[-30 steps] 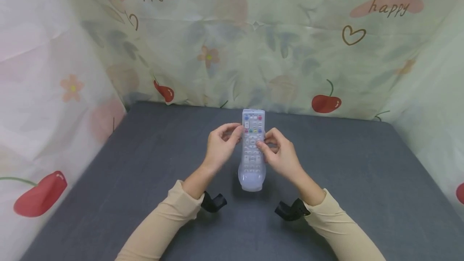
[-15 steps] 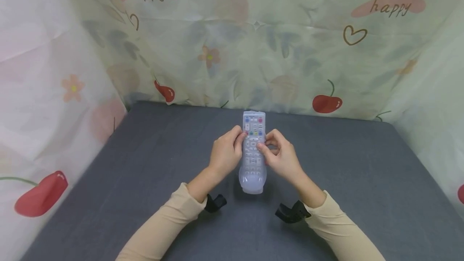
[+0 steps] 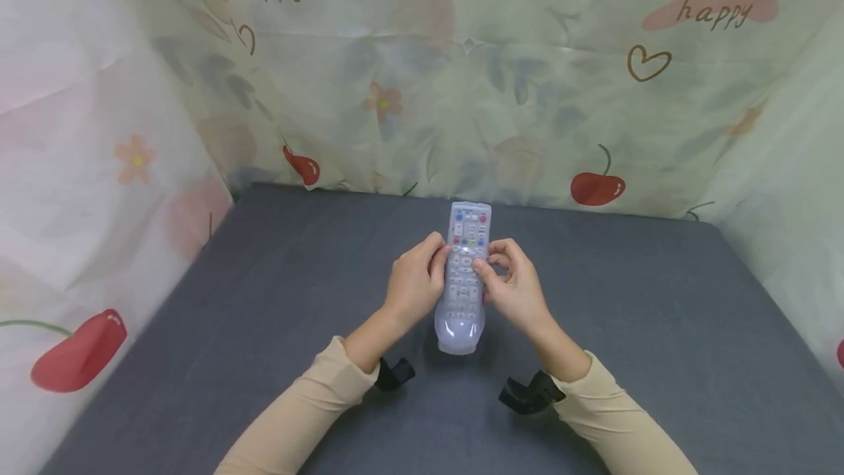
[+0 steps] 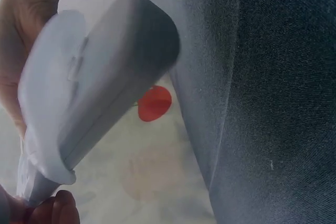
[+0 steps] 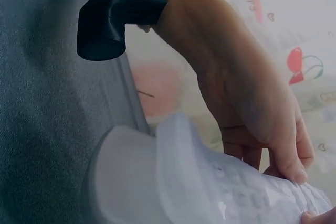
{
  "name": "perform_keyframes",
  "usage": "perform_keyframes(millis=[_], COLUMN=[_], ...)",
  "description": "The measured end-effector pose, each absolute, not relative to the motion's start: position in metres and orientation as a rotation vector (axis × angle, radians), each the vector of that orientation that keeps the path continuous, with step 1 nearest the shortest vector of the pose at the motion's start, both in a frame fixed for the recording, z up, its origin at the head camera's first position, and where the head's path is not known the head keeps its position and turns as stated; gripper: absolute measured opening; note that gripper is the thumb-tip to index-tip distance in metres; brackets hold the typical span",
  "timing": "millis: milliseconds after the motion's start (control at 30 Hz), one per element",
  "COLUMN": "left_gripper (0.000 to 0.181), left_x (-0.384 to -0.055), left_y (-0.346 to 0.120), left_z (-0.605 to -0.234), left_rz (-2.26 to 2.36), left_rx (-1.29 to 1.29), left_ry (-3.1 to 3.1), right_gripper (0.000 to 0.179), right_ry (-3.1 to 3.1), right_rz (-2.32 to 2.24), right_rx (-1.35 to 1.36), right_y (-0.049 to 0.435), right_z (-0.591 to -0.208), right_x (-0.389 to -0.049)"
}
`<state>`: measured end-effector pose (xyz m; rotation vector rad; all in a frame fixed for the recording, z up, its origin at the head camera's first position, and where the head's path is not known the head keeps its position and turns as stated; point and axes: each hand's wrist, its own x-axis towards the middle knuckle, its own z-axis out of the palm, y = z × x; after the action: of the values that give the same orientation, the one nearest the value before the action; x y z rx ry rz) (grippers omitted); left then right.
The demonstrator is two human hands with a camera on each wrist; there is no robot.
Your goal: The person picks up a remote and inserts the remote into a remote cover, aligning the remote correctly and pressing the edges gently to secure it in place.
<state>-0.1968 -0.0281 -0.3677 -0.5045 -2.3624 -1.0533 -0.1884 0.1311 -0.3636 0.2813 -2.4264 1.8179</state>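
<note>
A pale remote control (image 3: 461, 295) with colored buttons is held at a slant above the table, top end away from me. A translucent soft cover (image 4: 47, 87) wraps its button side; in the left wrist view a long part of the grey-white body sticks out past the cover's edge. My left hand (image 3: 414, 277) pinches the remote's left side in its upper half. Opposite, my right hand (image 3: 517, 284) grips the right side, thumb on the buttons and the other fingers curled behind. The right wrist view shows the left hand (image 5: 241, 82) with its thumb on the cover.
A dark grey cloth-covered table (image 3: 297, 277) lies below. Printed curtains with cherries and flowers, such as the back curtain (image 3: 422, 130), stand around it. A black camera mount (image 3: 395, 374) sits on the left wrist, and another black mount (image 3: 527, 392) on the right.
My left hand has come down slightly and curled its fingers more tightly at the remote's left edge. The remote's top end has tilted a little to the right. The right hand keeps its grip.
</note>
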Motion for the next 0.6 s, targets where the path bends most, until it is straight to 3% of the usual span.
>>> perform_keyframes(millis=[600], left_gripper=[0.016], left_x=[-0.1919], left_y=[-0.0262], left_z=[-0.3646], left_rz=[-1.244], left_rx=[-0.541], left_ry=[-2.363], right_gripper=[0.023], right_ry=[-2.382], right_rz=[1.916], right_rx=[0.274], right_y=[0.1345], right_z=[-0.3594], right_x=[-0.1912])
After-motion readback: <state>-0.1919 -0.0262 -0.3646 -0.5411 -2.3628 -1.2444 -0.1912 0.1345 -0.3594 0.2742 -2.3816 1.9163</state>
